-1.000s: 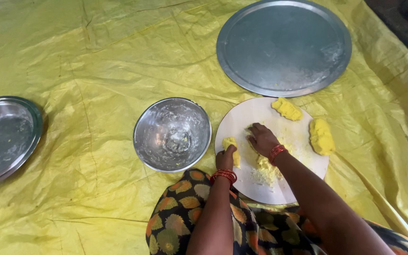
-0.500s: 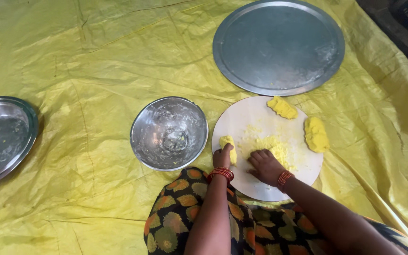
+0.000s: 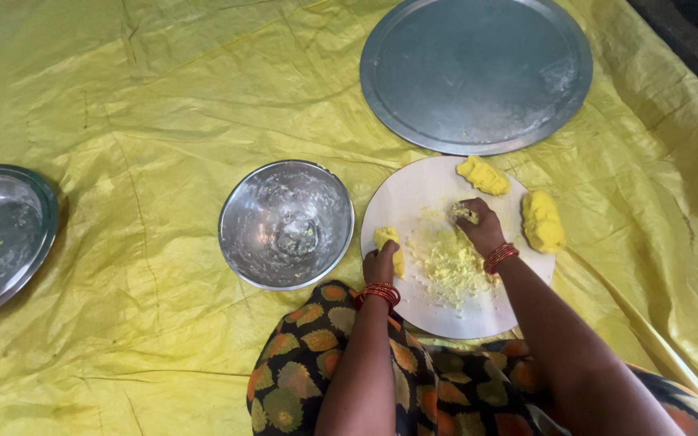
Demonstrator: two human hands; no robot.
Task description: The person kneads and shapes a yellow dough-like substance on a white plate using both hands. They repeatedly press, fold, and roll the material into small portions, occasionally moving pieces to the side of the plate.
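We see the right hand [image 3: 478,226] curled, pinching yellow dough crumbs [image 3: 450,260] on the round white board [image 3: 414,202] — left hand [image 3: 380,262] closed around a small dough lump [image 3: 388,242] at the board's left edge. Steel bowl [image 3: 286,224] just beside the board.

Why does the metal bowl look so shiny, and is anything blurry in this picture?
Head view: soft, even light; the steel bowl and big round tray catch pale glare. The right hand on the yellow dough looks slightly smeared, the left hand sharper. The top right corner falls dark.
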